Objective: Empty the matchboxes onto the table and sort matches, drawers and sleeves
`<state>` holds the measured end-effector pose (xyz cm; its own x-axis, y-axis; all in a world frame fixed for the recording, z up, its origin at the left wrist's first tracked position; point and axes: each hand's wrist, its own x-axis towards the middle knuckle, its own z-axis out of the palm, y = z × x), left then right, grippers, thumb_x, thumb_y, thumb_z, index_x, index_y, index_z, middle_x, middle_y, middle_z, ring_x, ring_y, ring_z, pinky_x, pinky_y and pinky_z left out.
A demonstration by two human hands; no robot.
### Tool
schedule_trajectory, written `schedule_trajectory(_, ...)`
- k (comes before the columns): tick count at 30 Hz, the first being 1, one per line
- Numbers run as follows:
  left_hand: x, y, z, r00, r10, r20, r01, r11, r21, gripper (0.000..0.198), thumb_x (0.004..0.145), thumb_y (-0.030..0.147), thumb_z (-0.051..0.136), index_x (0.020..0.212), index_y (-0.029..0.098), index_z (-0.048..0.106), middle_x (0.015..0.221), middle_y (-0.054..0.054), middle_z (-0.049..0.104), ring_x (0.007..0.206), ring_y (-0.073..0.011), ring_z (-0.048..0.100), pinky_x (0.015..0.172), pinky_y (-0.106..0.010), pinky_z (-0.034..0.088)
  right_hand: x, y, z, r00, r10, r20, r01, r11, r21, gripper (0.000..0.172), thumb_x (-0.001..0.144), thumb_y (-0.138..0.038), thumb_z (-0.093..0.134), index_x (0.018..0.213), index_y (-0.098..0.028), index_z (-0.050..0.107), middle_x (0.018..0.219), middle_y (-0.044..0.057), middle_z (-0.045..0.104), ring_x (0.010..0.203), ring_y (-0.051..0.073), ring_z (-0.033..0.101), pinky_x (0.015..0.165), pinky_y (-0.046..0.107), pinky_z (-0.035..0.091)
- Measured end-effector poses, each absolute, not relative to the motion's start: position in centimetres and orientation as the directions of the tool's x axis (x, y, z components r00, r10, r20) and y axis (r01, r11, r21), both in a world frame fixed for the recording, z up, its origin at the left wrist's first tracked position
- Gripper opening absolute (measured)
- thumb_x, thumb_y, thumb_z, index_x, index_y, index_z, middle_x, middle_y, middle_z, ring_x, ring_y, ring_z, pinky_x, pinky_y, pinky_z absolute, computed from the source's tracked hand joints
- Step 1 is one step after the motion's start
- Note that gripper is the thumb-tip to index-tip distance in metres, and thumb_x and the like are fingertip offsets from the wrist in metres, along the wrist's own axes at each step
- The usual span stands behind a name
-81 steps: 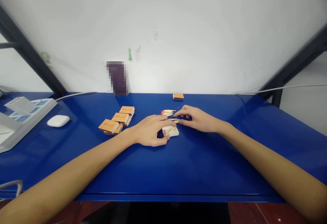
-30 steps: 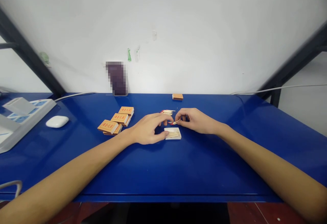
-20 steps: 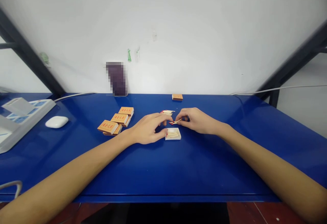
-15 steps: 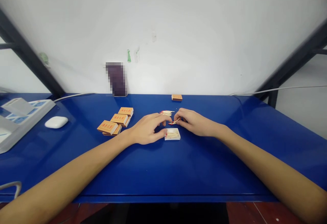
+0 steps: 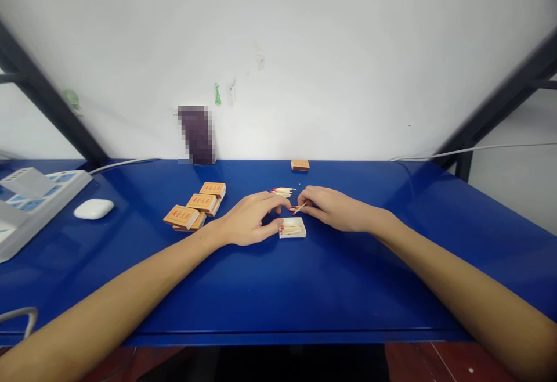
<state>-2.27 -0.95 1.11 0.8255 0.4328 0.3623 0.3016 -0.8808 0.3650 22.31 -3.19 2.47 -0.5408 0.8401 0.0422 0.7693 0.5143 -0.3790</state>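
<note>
Between my hands lies a small white matchbox tray [image 5: 300,235] with several red-tipped matches inside. My left hand [image 5: 255,219] is beside it, thumb at the tray's left edge and index finger arched above, apart from the thumb. In the fingertips of my right hand [image 5: 333,209], just beyond the tray, are a few matches [image 5: 298,208], red heads pointing left toward my left index finger. A loose pile of matches [image 5: 285,190] lies behind my left fingers, partly hidden by them.
Several orange matchboxes [image 5: 202,202] are stacked left of my left hand. Another matchbox [image 5: 300,165] lies at the back near the wall. Farther left are a white earbud case [image 5: 93,209] and a power strip [image 5: 78,187]. A pixelated dark object [image 5: 198,135] leans on the wall.
The matches in my right fingers have tilted slightly. Both hands stay almost in place, and the whole view has shifted a little.
</note>
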Motion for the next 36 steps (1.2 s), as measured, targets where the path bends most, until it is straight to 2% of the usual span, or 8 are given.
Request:
schedule_trajectory(4, -2.2, -0.9, 1.1, 0.824, 0.436, 0.361, 0.308, -0.881, 0.360, 0.028, 0.091, 0.029, 0.051, 0.117, 0.019, 0.058, 0.095, -0.004, 0.064, 0.086, -0.0188, 0.059, 0.079, -0.033, 0.048, 22.5, -3.4, 3.1, -0.532, 0.846, -0.032, 0.786, 0.479, -0.391, 0.021, 0.098, -0.034, 0.040, 0.089, -0.020, 0.052, 0.093, 0.007, 0.061, 0.080, 0.019, 0.052, 0.071, 0.033, 0.040)
schedule_trajectory(8, -2.2, -0.9, 1.2, 0.825, 0.457, 0.332, 0.339, -0.871, 0.356, 0.029, 0.091, 0.029, 0.051, 0.118, 0.019, 0.058, 0.097, -0.005, 0.064, 0.089, -0.0204, 0.058, 0.081, -0.034, 0.048, 22.4, -3.4, 3.0, -0.551, 0.834, -0.032, 0.781, 0.501, -0.373, 0.020, 0.097, -0.034, 0.040, 0.085, -0.021, 0.048, 0.089, 0.006, 0.059, 0.076, 0.018, 0.051, 0.068, 0.032, 0.038)
schedule_trajectory(16, -2.2, -0.9, 1.6, 0.877, 0.370, 0.307, 0.270, -0.907, 0.323, 0.034, 0.094, 0.033, 0.050, 0.123, 0.020, 0.059, 0.125, -0.009, 0.060, 0.111, -0.0253, 0.054, 0.102, -0.043, 0.041, 21.9, -3.5, 2.1, -0.592, 0.799, 0.106, 0.735, 0.589, -0.337, 0.013, 0.096, -0.027, 0.040, 0.088, -0.020, 0.047, 0.092, 0.007, 0.056, 0.079, 0.019, 0.051, 0.071, 0.032, 0.041)
schedule_trajectory(22, -2.2, -0.9, 1.6, 0.883, 0.351, 0.312, 0.243, -0.910, 0.335, 0.032, 0.094, 0.033, 0.051, 0.122, 0.021, 0.061, 0.135, -0.010, 0.054, 0.121, -0.0269, 0.051, 0.107, -0.046, 0.039, 21.7, -3.4, 1.4, -0.572, 0.802, 0.172, 0.744, 0.596, -0.302, 0.016, 0.099, -0.028, 0.038, 0.090, -0.020, 0.049, 0.088, 0.006, 0.057, 0.073, 0.018, 0.052, 0.067, 0.031, 0.041)
schedule_trajectory(25, -2.3, -1.0, 1.7, 0.859, 0.363, 0.361, 0.219, -0.898, 0.381, 0.032, 0.096, 0.034, 0.048, 0.125, 0.022, 0.058, 0.132, -0.010, 0.054, 0.123, -0.0262, 0.050, 0.107, -0.045, 0.040, 21.9, -3.3, 1.5, -0.570, 0.796, 0.201, 0.746, 0.605, -0.280, 0.016, 0.099, -0.029, 0.039, 0.092, -0.020, 0.050, 0.088, 0.006, 0.058, 0.073, 0.018, 0.053, 0.067, 0.031, 0.042)
schedule_trajectory(29, -2.3, -1.0, 1.6, 0.779, 0.433, 0.453, 0.223, -0.867, 0.445, 0.033, 0.098, 0.033, 0.043, 0.127, 0.020, 0.050, 0.122, -0.011, 0.057, 0.113, -0.0239, 0.054, 0.099, -0.042, 0.046, 22.0, -3.5, 2.1, -0.554, 0.791, 0.259, 0.743, 0.610, -0.275, 0.016, 0.099, -0.030, 0.040, 0.091, -0.020, 0.050, 0.087, 0.006, 0.059, 0.074, 0.018, 0.054, 0.067, 0.030, 0.040)
schedule_trajectory(36, -2.3, -0.9, 1.3, 0.755, 0.455, 0.473, 0.258, -0.868, 0.424, 0.027, 0.099, 0.032, 0.040, 0.119, 0.018, 0.052, 0.112, -0.009, 0.059, 0.104, -0.0213, 0.056, 0.094, -0.038, 0.046, 21.4, -4.0, 2.4, -0.521, 0.811, 0.265, 0.775, 0.580, -0.251, 0.015, 0.098, -0.031, 0.042, 0.091, -0.020, 0.050, 0.084, 0.004, 0.061, 0.068, 0.016, 0.053, 0.063, 0.028, 0.037)
